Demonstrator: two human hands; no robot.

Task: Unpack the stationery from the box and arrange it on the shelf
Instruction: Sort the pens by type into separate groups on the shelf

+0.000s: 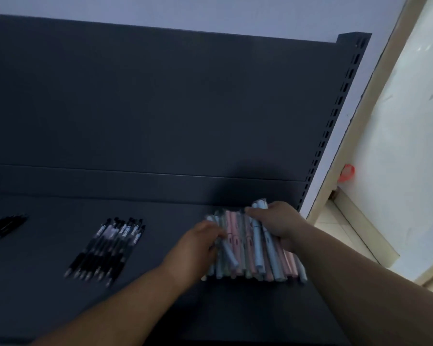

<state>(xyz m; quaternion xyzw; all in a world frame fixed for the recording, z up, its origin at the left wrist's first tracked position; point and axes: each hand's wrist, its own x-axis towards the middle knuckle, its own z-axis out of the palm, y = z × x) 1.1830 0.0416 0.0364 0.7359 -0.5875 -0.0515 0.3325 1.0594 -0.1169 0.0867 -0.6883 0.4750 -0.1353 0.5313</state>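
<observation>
Pastel pens (255,258) are piled up at the right end of the dark shelf (160,216). The left hand (200,243) has its grip curled round the pile's left edge, and the right hand (278,221) has its grip closed on the far ends. Black pens (108,248) lie well off to the left.

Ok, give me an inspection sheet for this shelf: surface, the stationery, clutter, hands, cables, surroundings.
Surface: dark shelf, with a dark back panel behind it.
Job's things: pastel pens in a pile at the right; black pens laid side by side in the middle; another dark batch at the left edge, cut off by the frame.
Clutter: nothing seen.
Hands: left hand grips the pile's left side; right hand grips pens at its far right end.
Cables: nothing seen.
Surroundings: slotted upright at the shelf's right end; pale wall beyond, with a small red object on it.
</observation>
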